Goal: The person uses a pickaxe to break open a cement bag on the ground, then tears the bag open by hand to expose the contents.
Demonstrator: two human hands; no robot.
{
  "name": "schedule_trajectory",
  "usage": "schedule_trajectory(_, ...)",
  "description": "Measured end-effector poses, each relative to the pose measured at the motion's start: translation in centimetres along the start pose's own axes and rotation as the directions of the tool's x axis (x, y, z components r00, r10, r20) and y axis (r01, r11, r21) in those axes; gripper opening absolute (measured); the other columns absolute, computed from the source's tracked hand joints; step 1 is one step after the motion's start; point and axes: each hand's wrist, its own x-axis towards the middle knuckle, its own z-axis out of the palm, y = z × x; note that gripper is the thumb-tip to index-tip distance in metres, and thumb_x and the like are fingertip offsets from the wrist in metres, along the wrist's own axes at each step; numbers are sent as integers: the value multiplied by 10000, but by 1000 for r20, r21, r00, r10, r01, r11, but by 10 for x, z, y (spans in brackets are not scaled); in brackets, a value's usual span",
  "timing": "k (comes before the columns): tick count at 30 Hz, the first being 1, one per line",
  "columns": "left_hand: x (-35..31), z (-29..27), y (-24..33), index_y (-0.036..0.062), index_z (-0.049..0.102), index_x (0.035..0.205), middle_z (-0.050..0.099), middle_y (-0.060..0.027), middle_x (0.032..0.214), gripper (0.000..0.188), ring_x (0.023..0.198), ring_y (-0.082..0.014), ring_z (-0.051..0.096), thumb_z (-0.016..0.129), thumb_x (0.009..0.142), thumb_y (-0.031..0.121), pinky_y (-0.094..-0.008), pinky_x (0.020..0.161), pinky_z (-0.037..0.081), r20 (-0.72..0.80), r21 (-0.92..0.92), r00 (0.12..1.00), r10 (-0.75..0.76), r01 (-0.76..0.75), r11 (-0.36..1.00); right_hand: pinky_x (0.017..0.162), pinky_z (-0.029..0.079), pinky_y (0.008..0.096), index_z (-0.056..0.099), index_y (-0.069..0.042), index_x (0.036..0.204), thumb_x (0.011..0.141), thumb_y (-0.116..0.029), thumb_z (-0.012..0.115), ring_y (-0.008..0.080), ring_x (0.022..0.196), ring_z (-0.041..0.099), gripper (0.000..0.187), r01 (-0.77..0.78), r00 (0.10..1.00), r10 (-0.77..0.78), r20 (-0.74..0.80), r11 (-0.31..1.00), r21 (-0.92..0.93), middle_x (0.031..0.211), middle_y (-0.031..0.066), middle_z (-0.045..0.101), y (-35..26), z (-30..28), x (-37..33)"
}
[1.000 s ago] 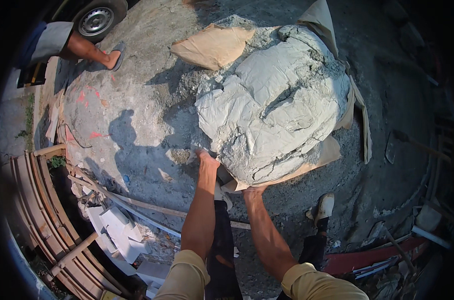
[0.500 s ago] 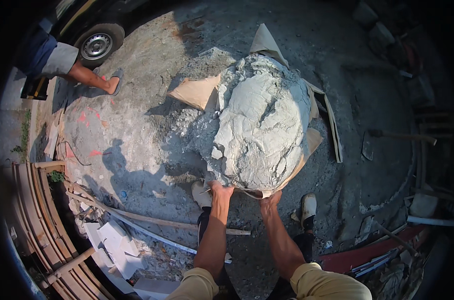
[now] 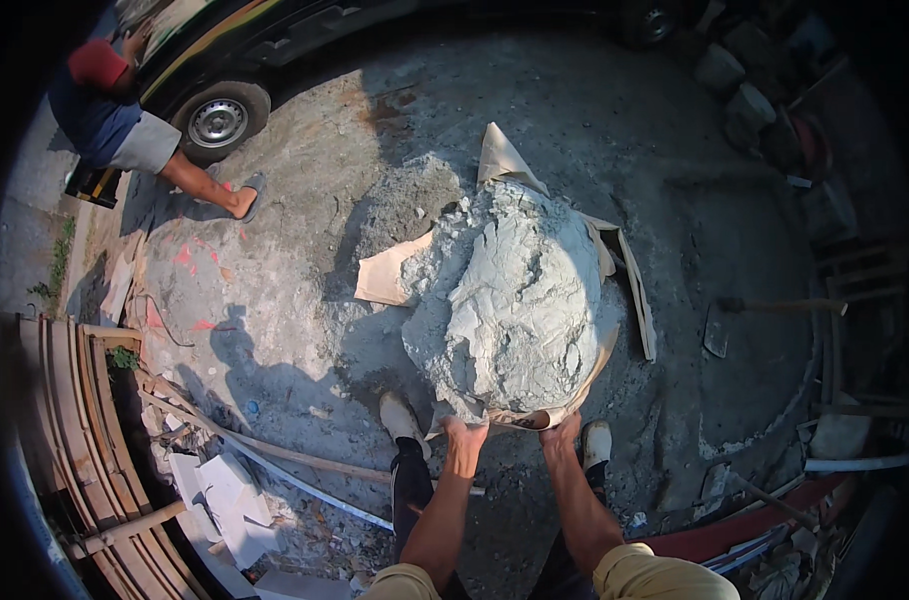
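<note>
A large mass of pale grey cement-like powder (image 3: 525,290), cracked and lumpy, rests on a torn-open brown paper sack in front of me. Paper flaps stick out around it: a pointed far flap (image 3: 508,160) and a wide left flap (image 3: 383,275). My left hand (image 3: 465,432) is closed on the near left edge of the sack. Close by, my right hand (image 3: 562,432) grips the near right edge. Between them the paper edge (image 3: 520,418) bows open. Fingertips of both hands are hidden beneath the paper and powder.
A person in shorts (image 3: 140,140) stands at the far left beside a dark vehicle's wheel (image 3: 220,120). A long-handled shovel (image 3: 720,330) lies to the right. Wooden planks (image 3: 70,430) and white broken slabs (image 3: 230,500) are at the near left. A darker grey mound (image 3: 410,205) lies beyond the sack.
The sack and powder have come nearer to me with both hands still gripping the near edge. More of the darker mound beyond shows. The view has shifted, revealing more of the other person.
</note>
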Motion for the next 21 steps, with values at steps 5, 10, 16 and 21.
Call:
schedule_trajectory(5, -1, -2, -7, 96, 449, 1307, 497, -69, 1312, 638, 1166, -286, 496, 136, 948, 521, -443, 967, 417, -163, 20, 986, -17, 20, 1000, 994, 413, 446, 393, -29, 1312, 957, -312, 287, 314, 1155, 503, 466, 43, 998, -44, -46, 999, -15, 1317, 142, 467, 3, -22, 18)
schedule_trajectory(10, 13, -5, 12, 87, 501, 1252, 545, -68, 1253, 554, 1103, -269, 539, 200, 956, 447, -439, 901, 460, -207, -53, 976, -66, 56, 997, 967, 442, 431, 404, -31, 1302, 958, -323, 326, 304, 1127, 524, 458, 57, 998, -57, 19, 998, -15, 1296, 133, 485, 14, -20, 16)
schedule_trajectory(16, 3, 7, 32, 90, 550, 1184, 583, -48, 1197, 451, 1068, -236, 565, 274, 954, 364, -379, 879, 478, -108, 20, 992, -65, 68, 997, 982, 425, 446, 395, -31, 1310, 967, -312, 334, 304, 1146, 506, 448, 65, 994, -71, 88, 996, 64, 1302, 127, 478, 32, -7, -20)
schedule_trajectory(21, -23, -3, 57, 91, 558, 1163, 594, -46, 1166, 388, 1031, -226, 576, 333, 947, 322, -365, 872, 477, -55, -46, 996, -74, 71, 996, 992, 412, 449, 382, -26, 1321, 968, -335, 327, 309, 1158, 496, 472, 53, 998, -54, 19, 997, 53, 1307, 133, 474, 40, 8, -63)
